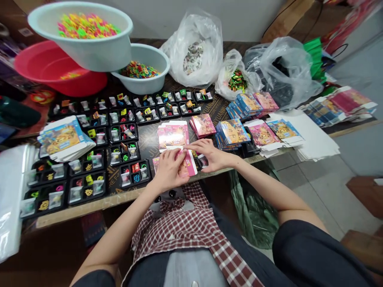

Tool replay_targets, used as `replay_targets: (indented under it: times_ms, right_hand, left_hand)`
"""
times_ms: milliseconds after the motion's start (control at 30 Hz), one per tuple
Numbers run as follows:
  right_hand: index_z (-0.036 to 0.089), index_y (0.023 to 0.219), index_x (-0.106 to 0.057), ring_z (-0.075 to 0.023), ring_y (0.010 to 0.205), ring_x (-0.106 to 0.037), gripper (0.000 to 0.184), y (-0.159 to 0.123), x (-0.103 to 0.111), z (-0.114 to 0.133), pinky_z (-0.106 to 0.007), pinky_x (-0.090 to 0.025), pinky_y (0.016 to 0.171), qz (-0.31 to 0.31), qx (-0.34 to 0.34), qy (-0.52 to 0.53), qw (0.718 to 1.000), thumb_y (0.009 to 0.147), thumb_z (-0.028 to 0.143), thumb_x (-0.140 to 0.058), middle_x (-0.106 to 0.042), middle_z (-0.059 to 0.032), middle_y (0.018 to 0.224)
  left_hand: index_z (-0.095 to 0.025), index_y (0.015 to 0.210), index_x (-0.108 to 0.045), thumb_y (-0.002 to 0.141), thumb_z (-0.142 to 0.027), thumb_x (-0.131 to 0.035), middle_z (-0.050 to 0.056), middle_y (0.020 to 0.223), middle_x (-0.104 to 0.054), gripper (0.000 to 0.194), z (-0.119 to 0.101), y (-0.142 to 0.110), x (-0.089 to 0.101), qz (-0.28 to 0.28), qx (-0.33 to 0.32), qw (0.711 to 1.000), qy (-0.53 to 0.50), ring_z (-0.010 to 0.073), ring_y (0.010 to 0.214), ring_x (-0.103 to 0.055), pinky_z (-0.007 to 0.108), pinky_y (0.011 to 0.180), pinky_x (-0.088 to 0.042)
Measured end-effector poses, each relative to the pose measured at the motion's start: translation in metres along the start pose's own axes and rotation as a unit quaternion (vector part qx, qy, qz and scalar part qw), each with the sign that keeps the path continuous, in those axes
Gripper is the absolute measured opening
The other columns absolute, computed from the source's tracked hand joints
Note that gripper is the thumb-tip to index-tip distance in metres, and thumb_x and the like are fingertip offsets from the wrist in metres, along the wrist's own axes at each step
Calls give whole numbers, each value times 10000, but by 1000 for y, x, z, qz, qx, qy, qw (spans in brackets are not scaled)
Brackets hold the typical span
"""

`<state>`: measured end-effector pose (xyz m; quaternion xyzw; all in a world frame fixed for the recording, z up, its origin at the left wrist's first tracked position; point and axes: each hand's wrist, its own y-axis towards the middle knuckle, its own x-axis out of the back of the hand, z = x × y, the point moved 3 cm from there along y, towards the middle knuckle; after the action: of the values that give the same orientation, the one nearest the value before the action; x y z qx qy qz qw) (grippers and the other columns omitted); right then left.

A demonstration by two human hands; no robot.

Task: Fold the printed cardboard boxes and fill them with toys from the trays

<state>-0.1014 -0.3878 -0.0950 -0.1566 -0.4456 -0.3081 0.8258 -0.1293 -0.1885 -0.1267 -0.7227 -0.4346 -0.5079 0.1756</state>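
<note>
My left hand (168,169) is closed on a pink printed box (188,165) at the table's near edge, fingers curled over its left side. My right hand (209,153) rests on the same box from the right, its fingers pressing along the box's top edge. Just behind the hands lies a stack of flat pink cartons (172,135). A black tray (201,160) with small toys peeks out under my right hand.
Several black trays (119,135) with small toys and sachets cover the left of the table. Flat blue and pink cartons (233,131) lie to the right. At the back stand two pale bowls (89,52) of bright toys, a red basin (44,67) and plastic bags (194,52).
</note>
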Motion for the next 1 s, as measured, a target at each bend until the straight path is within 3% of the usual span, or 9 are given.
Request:
replay_targets:
  times_ms: [100, 167, 233, 333, 433, 567, 767, 1000]
  right_hand:
    - [293, 1518, -359, -353, 1320, -409, 890, -5, -7, 0, -562, -253, 1111, -33, -21, 45, 998, 744, 534, -724, -493, -131, 1421]
    - [296, 1513, -376, -350, 1350, -398, 929, -10, -13, -5, -542, -278, 1128, -106, -67, 107, 986, 721, 633, -724, -471, -129, 1451]
    - [297, 1490, -421, -325, 1295, -472, 876, -16, -24, -13, -501, -386, 1074, -218, -135, 196, 947, 750, 696, -663, -481, -125, 1432]
    - [285, 1334, -612, -257, 1026, -618, 641, -23, -50, -22, -429, -518, 900, -373, -233, 291, 850, 812, 657, -617, -610, -94, 1182]
    - [280, 1124, -741, -217, 857, -620, 441, -22, -69, -19, -392, -547, 806, -446, -268, 298, 800, 788, 560, -690, -626, -47, 926]
    - [289, 1067, -765, -208, 827, -619, 363, -17, -70, -10, -384, -551, 776, -461, -263, 297, 794, 786, 510, -702, -616, -40, 904]
    - [290, 1136, -749, -226, 897, -605, 419, -16, -60, -7, -402, -515, 851, -432, -256, 260, 825, 787, 514, -698, -645, -49, 945]
    - [298, 1176, -733, -233, 912, -604, 475, -13, -68, -13, -405, -512, 858, -408, -253, 275, 833, 805, 585, -659, -638, -53, 962]
  left_hand:
    - [-151, 1397, -508, 664, -440, -667, 182, 1352, -517, 804, -1, -1, -5, 6, 17, 1000, -3, 366, 1223, -456, 498, 1060, -317]
    - [-165, 1432, -474, 669, -434, -660, 174, 1357, -511, 830, 0, -1, -6, -5, 41, 999, -8, 363, 1231, -450, 486, 1048, -329]
    - [-164, 1451, -453, 668, -428, -657, 174, 1356, -505, 851, 1, 0, -6, -20, 66, 998, -10, 364, 1226, -450, 475, 1025, -347]
    - [-148, 1456, -448, 669, -424, -659, 185, 1351, -501, 860, 1, 0, -8, -35, 88, 996, -3, 370, 1219, -448, 471, 999, -361]
    - [-154, 1456, -448, 682, -428, -659, 185, 1355, -502, 847, -1, 1, -11, -40, 88, 995, 9, 373, 1221, -446, 472, 997, -358]
    - [-139, 1454, -449, 699, -434, -657, 194, 1354, -501, 837, -6, 2, -15, -40, 89, 995, 20, 375, 1218, -448, 470, 989, -362]
    - [-140, 1460, -445, 695, -468, -682, 197, 1347, -512, 865, -8, 3, -17, -48, 122, 991, 21, 376, 1213, -455, 460, 967, -373]
    - [-162, 1471, -441, 690, -485, -702, 188, 1349, -519, 885, -10, 5, -17, -49, 120, 991, 25, 380, 1218, -449, 466, 975, -361]
